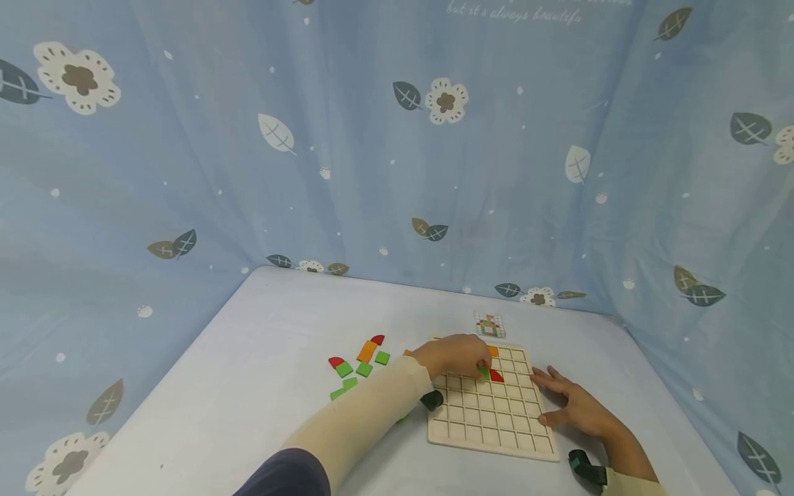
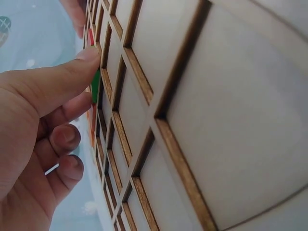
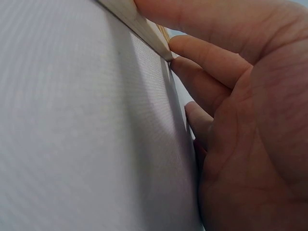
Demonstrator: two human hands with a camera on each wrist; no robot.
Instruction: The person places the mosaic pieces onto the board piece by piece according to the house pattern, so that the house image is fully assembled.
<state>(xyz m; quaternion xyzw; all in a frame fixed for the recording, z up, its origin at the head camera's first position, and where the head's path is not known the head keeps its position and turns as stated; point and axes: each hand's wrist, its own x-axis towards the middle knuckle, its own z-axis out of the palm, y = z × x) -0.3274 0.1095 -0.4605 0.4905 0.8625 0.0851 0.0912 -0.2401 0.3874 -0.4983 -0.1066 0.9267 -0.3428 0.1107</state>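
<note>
Green piece (image 1: 483,373) over the grid board (image 1: 490,446), pinched in your left hand (image 1: 457,355).
It lies immediately left of the red piece (image 1: 497,376); your right hand (image 1: 578,409), farther off, touches the board's right edge with fingers extended.

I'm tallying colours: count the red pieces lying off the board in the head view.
2: one red piece by an orange piece, another red piece by a green square. The left sleeve may hide more.

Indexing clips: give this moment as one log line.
left hand: pinches green piece at grid board | right hand: touches board's right edge | red piece: on board, beside green piece | picture card: beyond board
</note>
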